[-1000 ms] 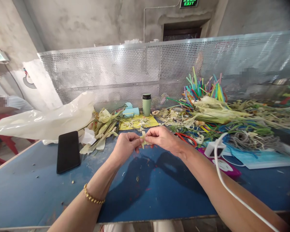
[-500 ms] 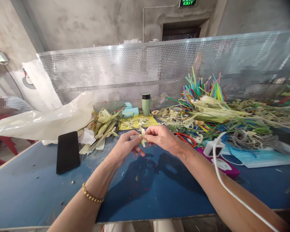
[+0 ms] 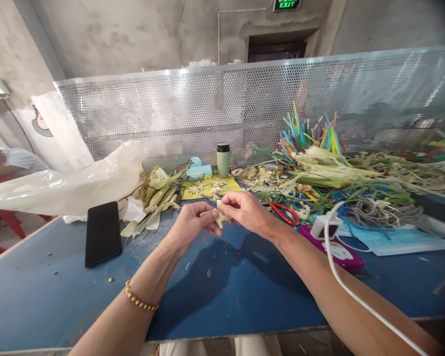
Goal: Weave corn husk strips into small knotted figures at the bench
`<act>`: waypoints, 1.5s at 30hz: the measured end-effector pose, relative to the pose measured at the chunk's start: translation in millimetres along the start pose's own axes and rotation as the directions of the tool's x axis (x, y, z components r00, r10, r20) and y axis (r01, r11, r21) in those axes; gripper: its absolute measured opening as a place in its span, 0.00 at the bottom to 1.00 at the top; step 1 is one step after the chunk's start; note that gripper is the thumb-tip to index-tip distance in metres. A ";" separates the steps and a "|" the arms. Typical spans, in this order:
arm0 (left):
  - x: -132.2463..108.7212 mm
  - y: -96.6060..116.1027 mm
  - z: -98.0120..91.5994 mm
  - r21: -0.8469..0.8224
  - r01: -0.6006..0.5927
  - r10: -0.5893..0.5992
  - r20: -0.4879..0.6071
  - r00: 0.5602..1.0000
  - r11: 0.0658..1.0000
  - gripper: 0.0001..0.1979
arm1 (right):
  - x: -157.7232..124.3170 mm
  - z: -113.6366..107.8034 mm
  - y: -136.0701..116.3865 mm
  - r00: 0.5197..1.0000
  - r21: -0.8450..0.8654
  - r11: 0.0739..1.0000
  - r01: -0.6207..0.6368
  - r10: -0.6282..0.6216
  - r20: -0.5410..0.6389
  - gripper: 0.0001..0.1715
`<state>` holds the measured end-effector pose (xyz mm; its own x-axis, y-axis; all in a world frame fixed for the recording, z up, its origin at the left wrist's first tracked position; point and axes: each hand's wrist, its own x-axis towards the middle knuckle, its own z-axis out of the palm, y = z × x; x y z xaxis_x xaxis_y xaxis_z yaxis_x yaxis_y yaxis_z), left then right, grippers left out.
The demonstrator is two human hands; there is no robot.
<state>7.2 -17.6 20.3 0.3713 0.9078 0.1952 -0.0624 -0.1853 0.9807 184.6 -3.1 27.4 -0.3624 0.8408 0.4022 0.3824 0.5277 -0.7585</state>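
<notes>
My left hand (image 3: 191,223) and my right hand (image 3: 244,211) meet above the blue table (image 3: 40,291), both pinching a small pale yellow-green husk piece (image 3: 218,216) between their fingertips. The piece is mostly hidden by my fingers. A gold bead bracelet (image 3: 139,301) is on my left wrist. A white cable (image 3: 350,291) crosses over my right forearm.
A black phone (image 3: 103,232) lies at the left, beside a white plastic bag (image 3: 70,183) and a heap of corn husks (image 3: 157,198). A green cup (image 3: 223,160), red scissors (image 3: 284,213), a white charger (image 3: 328,228), coloured strips (image 3: 311,136) and a perforated metal screen (image 3: 207,113) stand behind. A person sits at the far left.
Both hands stay together on the husk piece, shifting slightly and turning it between the fingers. Nothing else on the table has moved.
</notes>
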 end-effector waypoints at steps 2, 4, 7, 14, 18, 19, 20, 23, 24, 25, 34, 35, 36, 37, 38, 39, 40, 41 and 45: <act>-0.1 0.2 -0.8 -0.007 -0.006 0.006 0.017 1.000 1.000 0.11 | -0.2 0.2 -0.3 1.000 -0.015 1.000 0.004 -0.005 -0.028 0.13; -0.3 0.3 -1.6 -0.015 -0.009 0.009 0.034 0.999 1.000 0.11 | -0.6 0.8 -0.8 0.999 -0.020 1.000 0.002 -0.003 -0.042 0.13; -0.4 0.2 -2.2 -0.036 -0.001 0.002 0.045 0.999 0.999 0.11 | -0.5 1.8 -1.5 0.999 -0.034 0.999 0.002 -0.003 -0.047 0.13; 3.3 -3.3 -5.0 -0.154 0.006 -0.015 -0.059 0.998 0.988 0.11 | 2.2 -2.6 -8.1 0.953 -0.313 0.945 0.098 -0.179 -0.244 0.11; 6.9 -5.6 -7.3 -0.199 -0.062 0.018 -0.216 0.976 0.978 0.11 | -1.4 2.9 -12.3 0.950 -0.422 0.899 0.117 -0.225 -0.217 0.19; 7.4 -6.1 -6.9 -0.204 -0.074 0.026 -0.229 0.973 0.976 0.11 | -2.5 5.7 -12.2 0.962 -0.424 0.898 0.116 -0.208 -0.179 0.20; 7.7 -6.5 -6.0 -0.207 -0.077 0.028 -0.228 0.973 0.975 0.11 | -3.4 8.7 -11.6 0.967 -0.426 0.897 0.117 -0.200 -0.155 0.19; 7.5 -7.7 -1.5 -0.191 -0.063 0.024 -0.199 0.980 0.980 0.12 | -4.2 15.2 -9.4 0.971 -0.420 0.902 0.102 -0.182 -0.153 0.14; 7.4 -8.3 0.0 -0.180 -0.053 0.018 -0.190 0.982 0.982 0.13 | -3.9 16.2 -9.0 0.972 -0.405 0.910 0.088 -0.168 -0.165 0.14; 7.2 -8.9 1.3 -0.171 -0.043 0.011 -0.183 0.983 0.984 0.13 | -3.5 16.6 -8.9 0.972 -0.385 0.920 0.074 -0.153 -0.179 0.14; 7.1 -13.3 2.5 -0.177 -0.020 0.000 -0.111 0.994 0.984 0.15 | -3.6 18.0 -7.3 0.954 -0.398 0.913 0.088 -0.192 -0.230 0.13; 7.0 -13.1 2.4 -0.178 -0.021 0.002 -0.105 0.994 0.984 0.15 | -3.7 18.1 -6.5 0.952 -0.406 0.909 0.092 -0.199 -0.231 0.13; 6.9 -12.9 2.4 -0.179 -0.023 0.005 -0.105 0.994 0.984 0.14 | -3.8 18.2 -5.9 0.952 -0.413 0.906 0.094 -0.203 -0.229 0.13; 6.8 -12.8 2.4 -0.179 -0.029 0.009 -0.109 0.994 0.983 0.14 | -3.7 18.2 -5.3 0.953 -0.418 0.904 0.096 -0.205 -0.225 0.13; 6.8 -12.7 2.3 -0.179 -0.036 0.015 -0.114 0.993 0.983 0.14 | -3.5 18.1 -4.8 0.954 -0.419 0.903 0.097 -0.204 -0.219 0.12; 6.7 -12.7 2.2 -0.175 -0.043 0.022 -0.120 0.992 0.984 0.13 | -3.3 18.0 -4.3 0.956 -0.419 0.903 0.098 -0.203 -0.213 0.12; 6.7 -12.8 2.1 -0.167 -0.052 0.031 -0.126 0.991 0.984 0.13 | -3.1 18.0 -4.0 0.957 -0.418 0.903 0.099 -0.201 -0.207 0.12; 6.7 -13.1 1.9 -0.158 -0.062 0.040 -0.134 0.990 0.986 0.12 | -2.9 18.0 -3.7 0.959 -0.419 0.903 0.101 -0.200 -0.201 0.12; 6.4 -14.6 2.0 -0.125 -0.086 0.063 -0.177 0.982 0.988 0.11 | -2.5 18.3 -3.7 0.964 -0.426 0.899 0.102 -0.196 -0.182 0.12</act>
<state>12.4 -9.8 7.2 0.1971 0.9464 0.2558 -0.2093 -0.2143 0.9541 168.6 -9.4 19.9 -0.2696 0.7290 0.6292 0.6687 0.6119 -0.4224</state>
